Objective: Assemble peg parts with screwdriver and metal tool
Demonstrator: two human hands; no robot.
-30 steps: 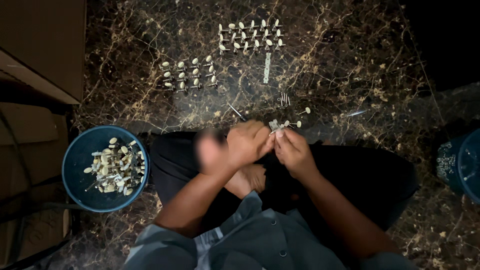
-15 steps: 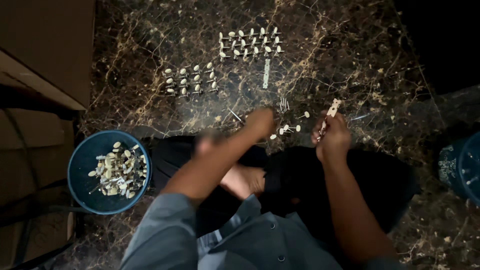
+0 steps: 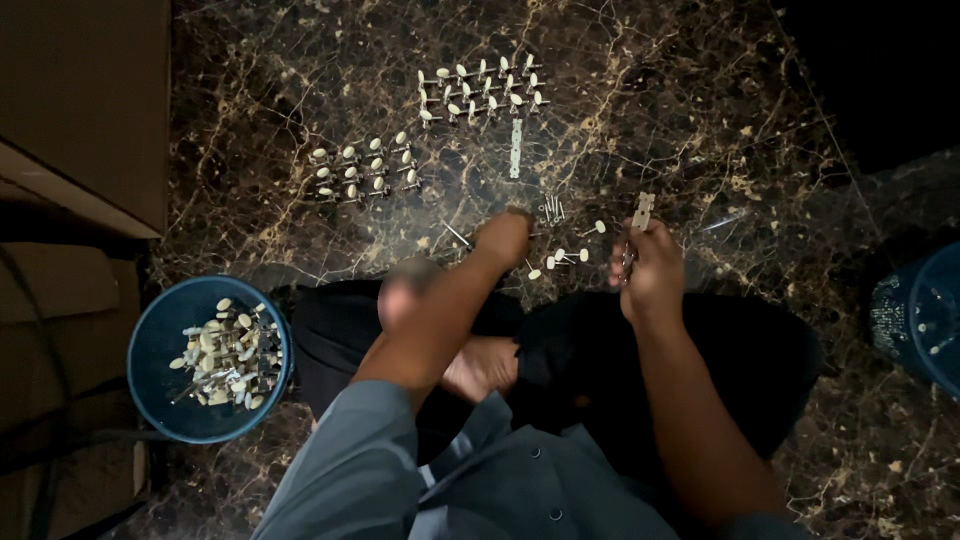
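While the wearer sits cross-legged on the floor, the stock reads as follows:

Floor: dark polished marble floor, glossy, veined in gold and white.

Right hand: right hand with fingers wrapped shut round one flat metal strip, pale, narrow and oblong, which stands upright out of the top of the fist.

Left hand: left hand reached forward and knuckles-up on the stone; whether its fingers are together or apart cannot be told.

Loose pegs: loose pegs, about four, slim metal shafts with rounded cream buttons, lying between the two sets of fingers; a small cluster of screws just beyond them.

Second strip: one bare strip, beyond the left fingertips.

Sorted groups: two; far group and near group, each in about three rows, well beyond the left fingers.

Bowl: one round blue bowl, smooth plastic, heaped with unsorted pegs, well to the left of the left hand.
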